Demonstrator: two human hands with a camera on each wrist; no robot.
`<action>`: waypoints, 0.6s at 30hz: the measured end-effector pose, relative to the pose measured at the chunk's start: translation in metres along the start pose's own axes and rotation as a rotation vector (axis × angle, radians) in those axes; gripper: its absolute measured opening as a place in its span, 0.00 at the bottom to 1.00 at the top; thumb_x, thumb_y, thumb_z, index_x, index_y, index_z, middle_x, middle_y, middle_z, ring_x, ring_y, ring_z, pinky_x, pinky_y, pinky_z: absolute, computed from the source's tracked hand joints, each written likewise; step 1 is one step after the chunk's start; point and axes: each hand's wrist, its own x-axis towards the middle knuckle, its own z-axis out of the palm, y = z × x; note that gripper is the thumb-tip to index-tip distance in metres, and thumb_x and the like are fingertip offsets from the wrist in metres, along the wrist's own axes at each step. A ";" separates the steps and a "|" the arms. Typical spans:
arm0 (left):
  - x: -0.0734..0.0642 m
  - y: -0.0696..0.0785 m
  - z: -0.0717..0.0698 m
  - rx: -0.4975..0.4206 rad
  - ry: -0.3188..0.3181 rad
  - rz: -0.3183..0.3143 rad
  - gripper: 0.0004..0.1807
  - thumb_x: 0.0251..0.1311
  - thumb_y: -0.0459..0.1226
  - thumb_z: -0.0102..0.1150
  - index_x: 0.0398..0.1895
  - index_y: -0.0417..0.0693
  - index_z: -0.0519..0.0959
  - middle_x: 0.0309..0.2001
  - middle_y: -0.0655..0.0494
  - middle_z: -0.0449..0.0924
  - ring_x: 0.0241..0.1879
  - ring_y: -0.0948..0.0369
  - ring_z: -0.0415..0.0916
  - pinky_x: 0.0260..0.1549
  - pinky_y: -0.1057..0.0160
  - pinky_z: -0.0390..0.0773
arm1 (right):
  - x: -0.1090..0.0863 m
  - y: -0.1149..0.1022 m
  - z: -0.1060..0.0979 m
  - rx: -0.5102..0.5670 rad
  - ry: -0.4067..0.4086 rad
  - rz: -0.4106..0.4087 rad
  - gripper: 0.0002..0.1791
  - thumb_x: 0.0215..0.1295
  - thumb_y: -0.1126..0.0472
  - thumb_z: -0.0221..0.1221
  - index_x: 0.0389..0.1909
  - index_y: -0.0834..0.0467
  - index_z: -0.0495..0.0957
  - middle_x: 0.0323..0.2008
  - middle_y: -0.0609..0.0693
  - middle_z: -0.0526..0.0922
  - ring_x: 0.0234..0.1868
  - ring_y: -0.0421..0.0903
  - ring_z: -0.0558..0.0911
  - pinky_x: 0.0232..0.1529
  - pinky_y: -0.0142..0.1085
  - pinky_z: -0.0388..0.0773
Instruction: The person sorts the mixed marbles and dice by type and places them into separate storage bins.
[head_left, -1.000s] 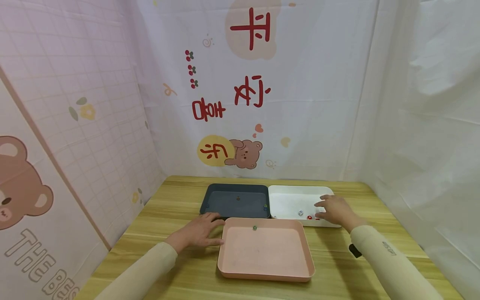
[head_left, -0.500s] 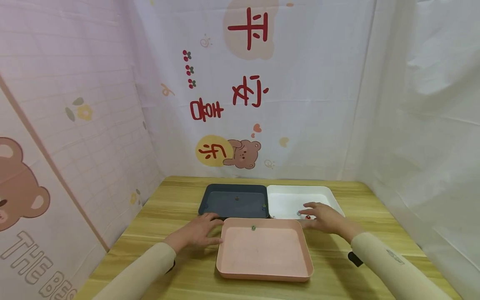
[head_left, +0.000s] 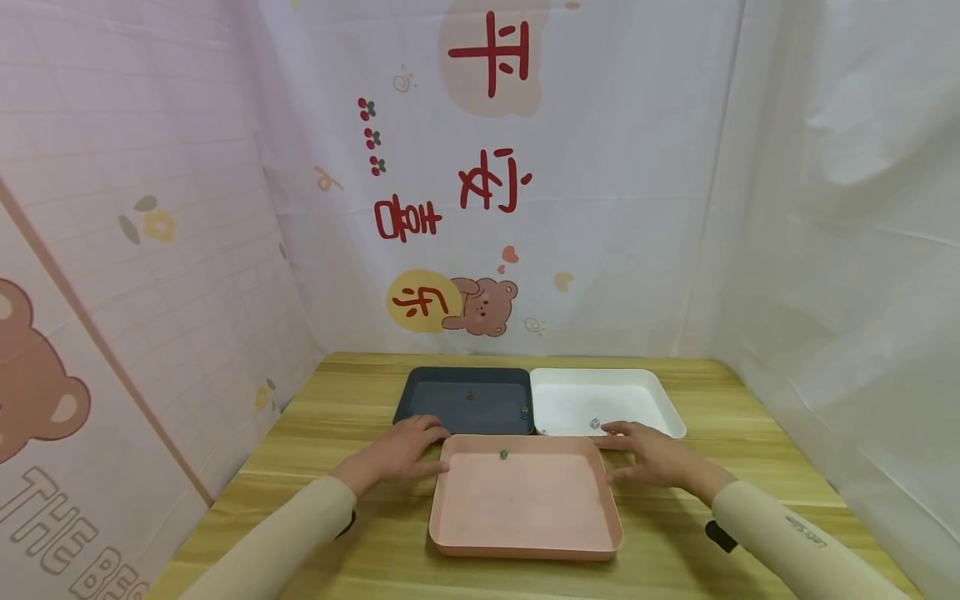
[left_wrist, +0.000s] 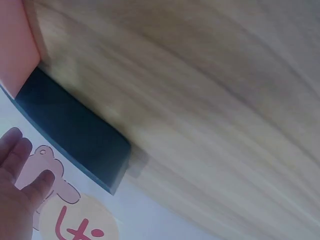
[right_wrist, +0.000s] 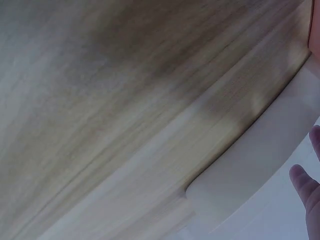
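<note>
A pink tray (head_left: 525, 510) lies nearest me on the table, with one small green marble-like piece (head_left: 504, 455) near its far side. My left hand (head_left: 395, 452) is at the tray's left side, fingers extended, its fingertips right at the rim. On the opposite side, my right hand (head_left: 654, 454) has its fingers spread at the tray's right rim and overlaps the white tray (head_left: 633, 390) behind. That tray holds a clear piece (head_left: 595, 423), and a red one shows partly behind the right fingers. In both wrist views the fingers appear spread, with nothing held.
A dark blue-grey tray (head_left: 442, 407) stands behind the pink one, side by side with the white tray, and holds a few small pieces. Wooden tabletop (head_left: 360, 379) surrounds the trays. Printed white cloth (head_left: 615, 208) hangs at the back and both sides.
My right hand has come from over the white tray, leftward and toward me, to the pink tray's right rim. The left hand stays at the left rim, shifting only slightly.
</note>
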 end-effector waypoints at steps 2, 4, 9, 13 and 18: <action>0.003 0.002 -0.002 -0.015 -0.003 0.002 0.30 0.67 0.57 0.56 0.63 0.46 0.75 0.61 0.43 0.71 0.60 0.46 0.70 0.58 0.43 0.70 | 0.000 0.000 0.001 -0.002 0.007 -0.012 0.36 0.57 0.36 0.66 0.64 0.51 0.77 0.62 0.62 0.74 0.58 0.63 0.76 0.53 0.58 0.74; 0.005 0.004 -0.005 -0.020 -0.011 -0.001 0.30 0.67 0.57 0.56 0.63 0.48 0.76 0.61 0.45 0.71 0.60 0.47 0.70 0.58 0.43 0.70 | 0.000 0.000 0.002 -0.004 0.010 -0.024 0.36 0.58 0.37 0.66 0.64 0.51 0.77 0.62 0.61 0.74 0.59 0.62 0.76 0.53 0.57 0.74; 0.013 0.009 -0.009 -0.010 -0.038 -0.017 0.30 0.66 0.58 0.57 0.63 0.50 0.76 0.62 0.48 0.71 0.61 0.49 0.70 0.59 0.45 0.71 | 0.002 -0.003 0.001 -0.010 0.006 -0.066 0.34 0.60 0.40 0.66 0.62 0.56 0.78 0.61 0.61 0.75 0.59 0.62 0.75 0.53 0.57 0.74; 0.019 0.014 -0.011 0.004 -0.080 -0.025 0.32 0.67 0.60 0.55 0.65 0.50 0.75 0.64 0.47 0.70 0.63 0.49 0.68 0.61 0.46 0.69 | 0.002 -0.005 0.000 -0.022 -0.015 -0.066 0.34 0.61 0.40 0.65 0.62 0.57 0.78 0.61 0.61 0.75 0.60 0.62 0.75 0.53 0.58 0.74; 0.027 0.021 -0.014 0.022 -0.109 -0.006 0.31 0.66 0.58 0.57 0.64 0.49 0.76 0.64 0.47 0.70 0.63 0.49 0.68 0.62 0.47 0.68 | 0.000 -0.006 0.001 -0.037 -0.032 -0.051 0.36 0.62 0.38 0.64 0.63 0.57 0.77 0.61 0.60 0.75 0.60 0.61 0.74 0.54 0.57 0.74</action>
